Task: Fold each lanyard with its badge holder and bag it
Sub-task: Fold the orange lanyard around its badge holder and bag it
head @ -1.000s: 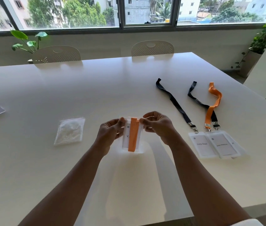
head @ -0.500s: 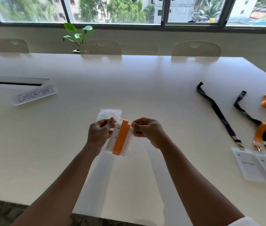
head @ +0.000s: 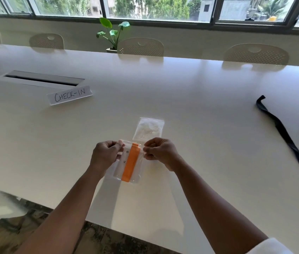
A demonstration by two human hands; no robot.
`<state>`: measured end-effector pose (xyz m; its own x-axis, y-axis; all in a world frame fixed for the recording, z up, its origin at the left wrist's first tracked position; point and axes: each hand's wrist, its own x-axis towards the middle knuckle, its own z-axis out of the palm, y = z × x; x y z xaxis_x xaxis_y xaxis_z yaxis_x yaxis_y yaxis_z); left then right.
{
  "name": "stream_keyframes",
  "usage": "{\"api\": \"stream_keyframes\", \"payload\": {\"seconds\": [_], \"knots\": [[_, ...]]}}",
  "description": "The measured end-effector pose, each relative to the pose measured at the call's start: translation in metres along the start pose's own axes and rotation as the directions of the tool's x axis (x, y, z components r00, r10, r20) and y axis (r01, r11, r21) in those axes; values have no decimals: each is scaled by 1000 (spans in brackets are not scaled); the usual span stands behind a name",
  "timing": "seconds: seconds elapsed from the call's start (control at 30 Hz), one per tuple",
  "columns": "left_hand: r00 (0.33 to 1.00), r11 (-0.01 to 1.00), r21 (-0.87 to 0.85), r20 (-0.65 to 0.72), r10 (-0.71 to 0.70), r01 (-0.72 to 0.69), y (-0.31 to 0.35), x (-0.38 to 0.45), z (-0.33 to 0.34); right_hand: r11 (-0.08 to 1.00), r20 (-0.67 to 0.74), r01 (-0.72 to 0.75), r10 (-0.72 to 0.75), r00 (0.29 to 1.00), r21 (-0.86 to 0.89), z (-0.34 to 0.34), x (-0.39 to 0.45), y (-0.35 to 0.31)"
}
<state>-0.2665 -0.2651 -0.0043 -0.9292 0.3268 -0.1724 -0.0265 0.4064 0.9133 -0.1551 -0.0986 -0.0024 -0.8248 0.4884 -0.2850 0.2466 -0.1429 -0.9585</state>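
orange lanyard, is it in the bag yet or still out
In. The folded orange lanyard lies against its badge holder inside the clear bag, whose top corners the left hand and right hand pinch.

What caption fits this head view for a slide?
Both hands, left hand and right hand, pinch the top of a clear bag holding a folded orange lanyard and badge holder above the table.
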Motion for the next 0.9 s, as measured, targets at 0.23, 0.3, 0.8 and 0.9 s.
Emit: {"api": "stream_keyframes", "payload": {"seconds": [0.23, 0.3, 0.8, 0.9], "knots": [[1000, 988, 152, -19, -15, 18, -15, 6, -9, 997, -76, 48, -52, 996, -56, 10, 2, 13], [1000, 980, 197, -13, -9, 11, -16, 7, -11, 995, -90, 59, -66, 994, -85, 12, 2, 15], [879, 790, 476, -70, 472, -387, 15, 4, 9, 982, -247, 86, -126, 961, -166, -7, -13, 15], [814, 699, 512, 4, 581, -500, 33, 0, 34, 974, -357, 114, -179, 917, -198, -24, -18, 12]]}}
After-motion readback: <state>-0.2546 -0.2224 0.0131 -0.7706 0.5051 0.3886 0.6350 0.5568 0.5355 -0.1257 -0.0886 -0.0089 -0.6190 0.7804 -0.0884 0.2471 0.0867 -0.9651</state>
